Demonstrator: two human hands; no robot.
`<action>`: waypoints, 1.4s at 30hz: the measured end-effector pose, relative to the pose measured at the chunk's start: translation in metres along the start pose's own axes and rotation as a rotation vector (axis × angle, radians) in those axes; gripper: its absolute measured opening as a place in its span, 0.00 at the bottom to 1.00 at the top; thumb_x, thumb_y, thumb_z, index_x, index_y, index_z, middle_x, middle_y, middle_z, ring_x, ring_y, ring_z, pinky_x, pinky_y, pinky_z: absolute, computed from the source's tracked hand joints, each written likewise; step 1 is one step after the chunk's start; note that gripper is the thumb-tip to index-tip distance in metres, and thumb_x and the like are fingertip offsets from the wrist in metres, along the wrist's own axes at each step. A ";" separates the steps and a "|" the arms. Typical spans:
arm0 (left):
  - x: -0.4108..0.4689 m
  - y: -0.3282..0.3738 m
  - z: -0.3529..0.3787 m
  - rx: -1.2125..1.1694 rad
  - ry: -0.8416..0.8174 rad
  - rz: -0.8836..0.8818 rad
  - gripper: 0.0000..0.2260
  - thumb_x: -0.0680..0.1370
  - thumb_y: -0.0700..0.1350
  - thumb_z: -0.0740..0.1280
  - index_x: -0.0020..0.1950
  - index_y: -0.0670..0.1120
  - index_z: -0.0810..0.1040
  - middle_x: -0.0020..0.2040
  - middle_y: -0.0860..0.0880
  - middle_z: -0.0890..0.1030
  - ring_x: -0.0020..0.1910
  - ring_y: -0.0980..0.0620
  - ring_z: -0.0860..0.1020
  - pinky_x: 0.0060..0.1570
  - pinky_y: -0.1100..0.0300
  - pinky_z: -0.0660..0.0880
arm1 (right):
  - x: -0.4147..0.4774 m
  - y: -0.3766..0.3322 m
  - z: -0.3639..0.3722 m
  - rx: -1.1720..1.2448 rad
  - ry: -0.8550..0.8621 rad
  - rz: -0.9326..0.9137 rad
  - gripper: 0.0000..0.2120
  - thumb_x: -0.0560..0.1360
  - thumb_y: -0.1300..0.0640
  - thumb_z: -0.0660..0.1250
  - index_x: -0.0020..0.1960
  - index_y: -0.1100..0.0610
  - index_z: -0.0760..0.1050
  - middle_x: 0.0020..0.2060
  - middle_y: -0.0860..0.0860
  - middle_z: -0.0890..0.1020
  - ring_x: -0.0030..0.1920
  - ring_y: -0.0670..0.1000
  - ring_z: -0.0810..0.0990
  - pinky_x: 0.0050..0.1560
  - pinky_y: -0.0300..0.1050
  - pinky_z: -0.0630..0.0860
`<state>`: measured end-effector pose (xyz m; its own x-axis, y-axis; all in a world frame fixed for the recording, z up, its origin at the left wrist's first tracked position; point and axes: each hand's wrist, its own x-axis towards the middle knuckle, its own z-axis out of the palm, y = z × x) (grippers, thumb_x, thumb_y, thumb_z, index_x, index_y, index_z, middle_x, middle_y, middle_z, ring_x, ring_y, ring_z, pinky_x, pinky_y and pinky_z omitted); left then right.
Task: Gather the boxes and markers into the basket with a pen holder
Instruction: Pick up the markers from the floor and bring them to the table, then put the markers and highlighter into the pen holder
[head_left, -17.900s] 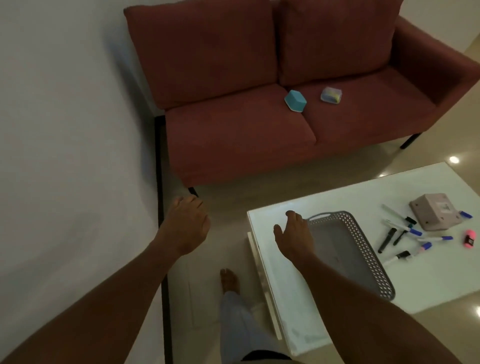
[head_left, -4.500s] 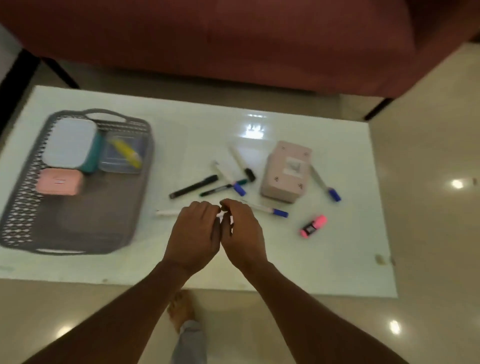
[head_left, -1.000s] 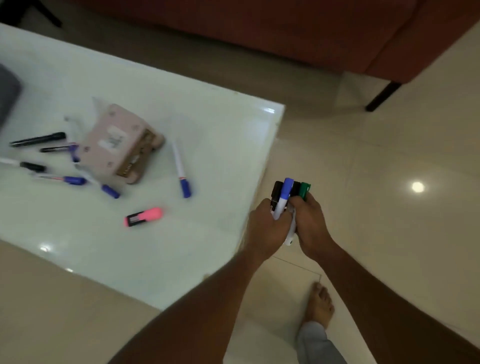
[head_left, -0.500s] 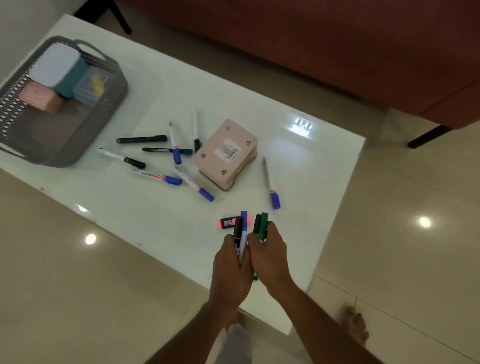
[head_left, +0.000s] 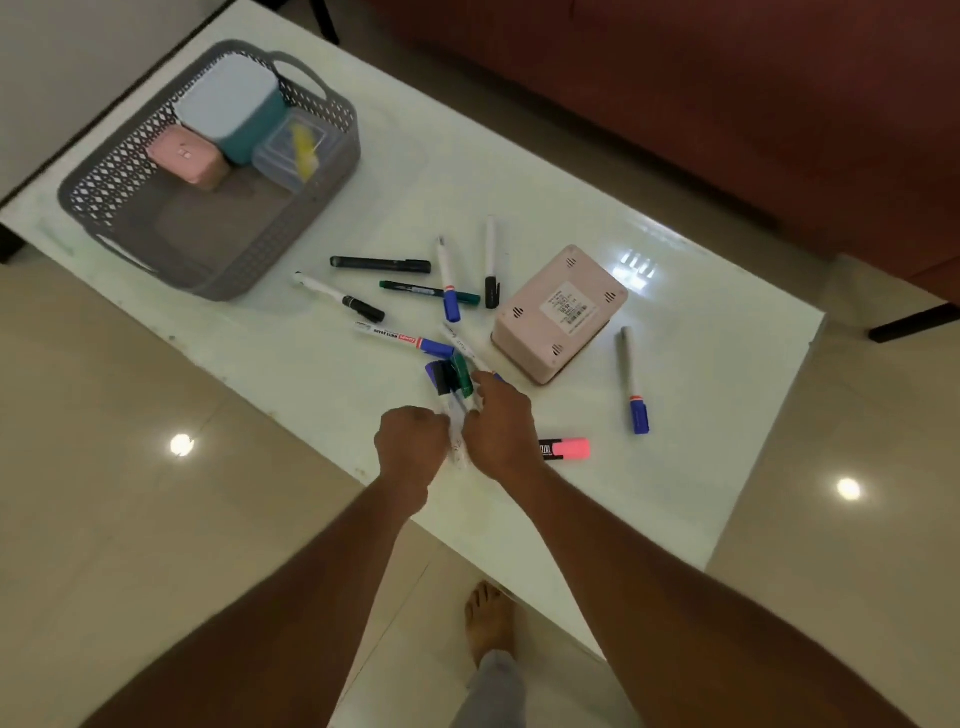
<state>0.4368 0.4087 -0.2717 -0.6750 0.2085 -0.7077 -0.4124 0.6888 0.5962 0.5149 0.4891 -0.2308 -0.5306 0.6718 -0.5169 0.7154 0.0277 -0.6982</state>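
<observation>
My left hand (head_left: 413, 449) and my right hand (head_left: 501, 428) together grip a bundle of markers (head_left: 451, 378), caps pointing away, over the white table (head_left: 701, 467). The grey basket (head_left: 311, 208) at the table's left end holds a blue box (head_left: 228, 111), a pink box (head_left: 184, 156) and a clear box (head_left: 291, 150). The pink pen holder (head_left: 558, 312) lies upside down right of centre. Several loose markers (head_left: 382, 265) lie between basket and holder. One blue-capped marker (head_left: 631, 379) lies right of the holder, and a pink highlighter (head_left: 566, 449) lies by my right hand.
A dark red sofa (head_left: 727, 104) stands behind the table. Beige floor tiles (head_left: 130, 493) surround it. My bare foot (head_left: 488, 621) is at the table's near edge.
My hands have carried the marker bundle forward over the table, closer to the pen holder and the loose markers. The view has tilted so that more of the basket shows.
</observation>
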 end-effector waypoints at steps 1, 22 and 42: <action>0.001 -0.001 -0.001 0.051 0.034 0.024 0.12 0.63 0.45 0.66 0.34 0.34 0.75 0.35 0.41 0.79 0.35 0.44 0.78 0.49 0.38 0.80 | -0.002 0.006 0.001 -0.012 0.015 0.002 0.22 0.77 0.66 0.62 0.70 0.61 0.69 0.66 0.56 0.75 0.66 0.54 0.73 0.63 0.42 0.69; -0.067 0.035 0.028 0.501 0.109 0.686 0.10 0.80 0.46 0.63 0.57 0.42 0.73 0.50 0.46 0.77 0.46 0.49 0.76 0.43 0.59 0.71 | -0.069 0.079 -0.052 0.106 0.438 -0.030 0.17 0.76 0.65 0.63 0.64 0.55 0.75 0.58 0.47 0.80 0.54 0.47 0.80 0.59 0.50 0.78; 0.011 0.177 0.050 -0.226 -0.431 0.035 0.20 0.81 0.59 0.54 0.60 0.47 0.76 0.55 0.47 0.81 0.51 0.49 0.80 0.47 0.54 0.77 | 0.048 -0.029 -0.134 0.779 0.843 0.288 0.21 0.74 0.40 0.67 0.38 0.58 0.74 0.33 0.49 0.77 0.39 0.50 0.76 0.43 0.48 0.73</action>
<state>0.3867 0.5675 -0.1930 -0.3959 0.5305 -0.7496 -0.5482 0.5183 0.6564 0.5299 0.6199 -0.1689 0.2810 0.8636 -0.4187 0.1346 -0.4674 -0.8737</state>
